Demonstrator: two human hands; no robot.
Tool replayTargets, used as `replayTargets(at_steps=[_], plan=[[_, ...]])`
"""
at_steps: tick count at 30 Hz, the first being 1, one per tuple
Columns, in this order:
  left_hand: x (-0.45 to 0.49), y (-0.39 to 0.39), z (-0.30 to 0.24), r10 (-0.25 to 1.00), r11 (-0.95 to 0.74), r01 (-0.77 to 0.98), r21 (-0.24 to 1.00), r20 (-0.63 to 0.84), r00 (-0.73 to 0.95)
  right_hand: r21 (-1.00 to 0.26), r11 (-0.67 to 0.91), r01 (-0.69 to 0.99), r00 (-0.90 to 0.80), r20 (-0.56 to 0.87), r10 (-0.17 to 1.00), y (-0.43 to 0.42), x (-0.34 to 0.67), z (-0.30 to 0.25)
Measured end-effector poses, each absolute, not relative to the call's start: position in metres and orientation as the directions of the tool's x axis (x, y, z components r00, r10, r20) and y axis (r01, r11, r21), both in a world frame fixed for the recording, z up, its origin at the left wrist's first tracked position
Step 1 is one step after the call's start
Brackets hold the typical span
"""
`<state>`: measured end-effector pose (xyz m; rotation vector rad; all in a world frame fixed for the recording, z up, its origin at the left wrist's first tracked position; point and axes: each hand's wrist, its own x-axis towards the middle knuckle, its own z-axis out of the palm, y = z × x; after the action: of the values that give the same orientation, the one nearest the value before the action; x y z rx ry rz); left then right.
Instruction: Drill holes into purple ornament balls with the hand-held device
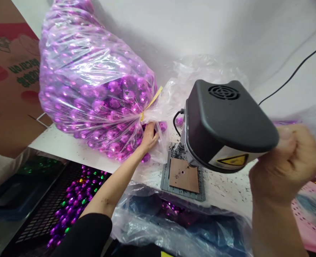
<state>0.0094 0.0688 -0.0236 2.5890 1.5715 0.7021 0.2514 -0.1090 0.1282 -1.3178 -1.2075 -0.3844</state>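
Head view: left hand grip clutching bag, fingertips hidden; right hand fisted, blurred, contents unclear.

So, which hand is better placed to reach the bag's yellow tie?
Probably the left hand: it grips the bag just below the yellow tie; the right hand is a fist beside the machine.

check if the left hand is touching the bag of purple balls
Touching. Head view shows the left hand against the bag of purple balls just under its yellow tie, no gap.
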Motion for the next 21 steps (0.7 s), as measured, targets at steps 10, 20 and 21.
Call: replayTargets(at_steps=[10, 20, 21], plan=[[-0.008, 0.048, -0.009, 0.768, -0.631, 0.776, 0.017, 0.157, 0.621, -0.574, 0.286, 0.767, 0.435, 0.793, 0.426, -0.114, 0.252, 0.127], [-0.012, 0.038, 0.004, 0.927, -0.276, 0.961, 0.002, 0.264, 0.266, -0.545, 0.287, 0.788, 0.425, 0.818, 0.388, -0.112, 0.249, 0.127], [-0.008, 0.046, 0.006, 0.944, -0.240, 0.971, 0.013, 0.237, 0.230, -0.539, 0.295, 0.789, 0.421, 0.824, 0.379, -0.111, 0.250, 0.127]])
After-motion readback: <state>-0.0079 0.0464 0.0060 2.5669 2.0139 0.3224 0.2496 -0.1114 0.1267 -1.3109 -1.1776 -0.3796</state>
